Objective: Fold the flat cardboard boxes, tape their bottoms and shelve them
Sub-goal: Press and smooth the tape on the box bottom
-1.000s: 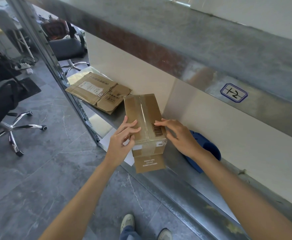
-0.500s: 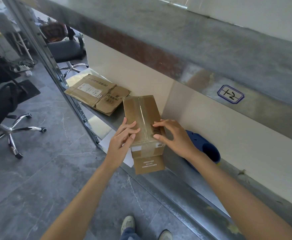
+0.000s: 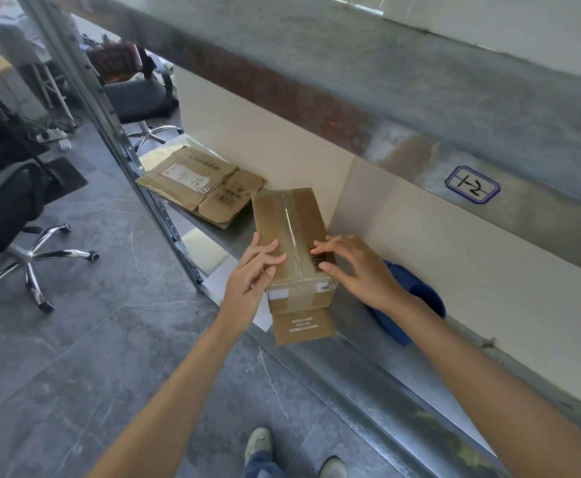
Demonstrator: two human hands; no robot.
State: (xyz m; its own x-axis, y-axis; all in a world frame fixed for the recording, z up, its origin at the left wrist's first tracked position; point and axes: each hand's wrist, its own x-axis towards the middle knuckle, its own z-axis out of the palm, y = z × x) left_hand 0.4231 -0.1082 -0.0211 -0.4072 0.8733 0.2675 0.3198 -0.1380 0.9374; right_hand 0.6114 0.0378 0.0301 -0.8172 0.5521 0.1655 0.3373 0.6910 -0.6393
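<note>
Left hand [image 3: 251,276] and right hand [image 3: 359,270] press open-fingered on taped box [image 3: 290,222], barcode [image 3: 316,263] half-covered; blue object [image 3: 421,294] partly hidden behind right wrist, flat cardboard [image 3: 194,182] beyond.

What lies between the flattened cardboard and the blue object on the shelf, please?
The folded box, taped along its seam, with the left hand and right hand on it; head view.

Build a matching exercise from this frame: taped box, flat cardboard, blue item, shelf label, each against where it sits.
Things:
1 taped box
2 flat cardboard
3 blue item
4 shelf label

Places:
A on the upper beam
B lying at the far end of the lower shelf
C between the left hand and right hand
D on the lower shelf, just beyond the right hand

Pairs: 1-C, 2-B, 3-D, 4-A
</note>
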